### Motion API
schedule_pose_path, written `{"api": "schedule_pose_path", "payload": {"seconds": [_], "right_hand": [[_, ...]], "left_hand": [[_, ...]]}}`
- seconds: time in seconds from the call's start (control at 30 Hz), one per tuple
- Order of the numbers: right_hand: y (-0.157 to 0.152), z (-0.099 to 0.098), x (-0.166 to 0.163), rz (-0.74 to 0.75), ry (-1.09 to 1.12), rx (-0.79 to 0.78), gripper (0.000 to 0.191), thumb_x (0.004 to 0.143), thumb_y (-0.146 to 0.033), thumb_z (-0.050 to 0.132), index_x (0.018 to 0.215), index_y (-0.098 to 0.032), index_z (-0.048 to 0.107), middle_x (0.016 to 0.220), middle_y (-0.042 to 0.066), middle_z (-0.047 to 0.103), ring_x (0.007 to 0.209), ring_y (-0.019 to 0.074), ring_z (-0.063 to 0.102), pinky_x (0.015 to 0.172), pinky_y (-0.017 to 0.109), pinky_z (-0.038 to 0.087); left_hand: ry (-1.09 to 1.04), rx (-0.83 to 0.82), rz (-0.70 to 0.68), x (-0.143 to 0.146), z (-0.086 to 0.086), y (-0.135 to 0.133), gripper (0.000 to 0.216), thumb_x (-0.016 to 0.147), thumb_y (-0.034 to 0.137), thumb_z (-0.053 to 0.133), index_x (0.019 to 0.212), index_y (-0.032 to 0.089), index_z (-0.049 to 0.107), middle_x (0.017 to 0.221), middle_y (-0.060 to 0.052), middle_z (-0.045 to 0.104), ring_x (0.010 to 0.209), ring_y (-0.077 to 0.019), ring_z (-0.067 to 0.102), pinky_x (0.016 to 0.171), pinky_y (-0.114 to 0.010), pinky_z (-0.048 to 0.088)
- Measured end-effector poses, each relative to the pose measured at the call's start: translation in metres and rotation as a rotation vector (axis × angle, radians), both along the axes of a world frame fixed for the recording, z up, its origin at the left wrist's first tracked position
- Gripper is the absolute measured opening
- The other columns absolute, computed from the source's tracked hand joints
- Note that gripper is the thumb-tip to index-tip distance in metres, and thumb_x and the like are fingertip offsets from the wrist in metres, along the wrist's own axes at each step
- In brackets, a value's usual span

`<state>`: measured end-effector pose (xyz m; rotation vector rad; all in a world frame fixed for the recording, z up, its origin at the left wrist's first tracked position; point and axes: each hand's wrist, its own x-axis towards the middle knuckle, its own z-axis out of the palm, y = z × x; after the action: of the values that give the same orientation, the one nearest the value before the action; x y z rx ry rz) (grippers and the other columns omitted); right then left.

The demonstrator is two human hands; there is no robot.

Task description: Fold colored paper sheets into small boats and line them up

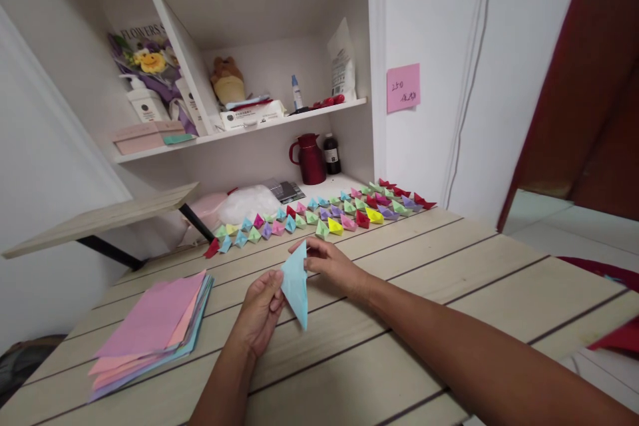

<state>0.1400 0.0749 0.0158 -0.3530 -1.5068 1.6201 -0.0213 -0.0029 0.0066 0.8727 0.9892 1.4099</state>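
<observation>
A light blue sheet of folded paper (296, 285), triangular in shape, is held up above the table in front of me. My left hand (262, 309) pinches its left corner between thumb and fingers. At the upper right edge, my right hand (333, 267) has its thumb and curled fingers on the paper, and some fingertips are partly hidden behind it. Beyond my hands stand rows of small folded paper boats (322, 229) in many colours. Left of my left hand lies a stack of coloured paper (150, 319), pink on top.
The slatted wooden table (479, 279) runs up to a white shelf unit (279, 120). A dark red jug (312, 161) and a dark bottle (331, 154) stand behind the boats. At the left is a raised wooden stand (110, 216) with black legs. A pink note (404, 88) sticks to the wall.
</observation>
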Motion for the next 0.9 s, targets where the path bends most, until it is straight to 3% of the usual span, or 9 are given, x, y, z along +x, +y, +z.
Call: {"api": "schedule_pose_path", "payload": {"seconds": [0.17, 0.33, 0.57, 0.7, 0.77, 0.9], "right_hand": [[-0.001, -0.002, -0.002, 0.0, -0.037, -0.001, 0.039, 0.064, -0.018, 0.07, 0.102, -0.019, 0.064, 0.085, 0.0, 0.064, 0.077, 0.0151, 0.057, 0.071, 0.027, 0.044], [-0.005, -0.003, -0.004, 0.014, -0.047, -0.018, 0.04, 0.06, -0.02, 0.075, 0.097, -0.018, 0.061, 0.076, -0.003, 0.061, 0.069, 0.0122, 0.055, 0.067, 0.024, 0.044], [0.001, -0.015, -0.006, -0.037, -0.15, 0.053, 0.028, 0.061, -0.022, 0.073, 0.081, -0.018, 0.053, 0.061, -0.007, 0.05, 0.053, 0.008, 0.043, 0.051, 0.02, 0.035], [0.007, -0.019, -0.003, -0.148, -0.311, 0.216, 0.018, 0.066, -0.02, 0.063, 0.078, -0.019, 0.051, 0.061, -0.006, 0.049, 0.053, 0.0087, 0.043, 0.051, 0.02, 0.035], [0.01, -0.019, 0.0, -0.211, -0.401, 0.288, 0.014, 0.065, -0.016, 0.059, 0.077, -0.018, 0.053, 0.062, -0.005, 0.051, 0.056, 0.01, 0.045, 0.053, 0.021, 0.036], [0.018, -0.019, 0.007, -0.281, -0.528, 0.375, 0.015, 0.063, -0.011, 0.057, 0.075, -0.019, 0.056, 0.063, -0.005, 0.053, 0.061, 0.0118, 0.047, 0.057, 0.022, 0.033]], "left_hand": [[0.021, 0.008, 0.009, 0.001, -0.001, 0.001, 0.039, 0.069, 0.044, 0.078, 0.06, 0.016, 0.052, 0.044, 0.009, 0.038, 0.044, -0.0038, 0.029, 0.052, -0.017, 0.035], [0.044, 0.011, 0.008, 0.002, -0.002, 0.001, 0.033, 0.071, 0.038, 0.078, 0.063, 0.015, 0.056, 0.045, 0.008, 0.041, 0.047, -0.0055, 0.035, 0.057, -0.017, 0.038], [0.046, 0.007, -0.005, 0.002, -0.002, 0.003, 0.026, 0.071, 0.035, 0.078, 0.069, 0.014, 0.062, 0.051, 0.005, 0.05, 0.048, -0.005, 0.04, 0.063, -0.02, 0.043], [0.032, 0.016, -0.006, 0.003, 0.0, 0.003, 0.031, 0.071, 0.032, 0.078, 0.095, 0.015, 0.068, 0.059, 0.005, 0.055, 0.049, -0.0041, 0.042, 0.058, -0.018, 0.041], [0.028, 0.021, 0.002, 0.004, 0.001, 0.002, 0.04, 0.071, 0.03, 0.078, 0.106, 0.017, 0.065, 0.063, 0.004, 0.057, 0.051, -0.0046, 0.045, 0.063, -0.02, 0.044], [0.157, 0.044, 0.03, 0.005, 0.0, 0.002, 0.041, 0.072, 0.031, 0.076, 0.108, 0.016, 0.064, 0.064, 0.004, 0.055, 0.053, -0.0063, 0.048, 0.074, -0.029, 0.049]]}}
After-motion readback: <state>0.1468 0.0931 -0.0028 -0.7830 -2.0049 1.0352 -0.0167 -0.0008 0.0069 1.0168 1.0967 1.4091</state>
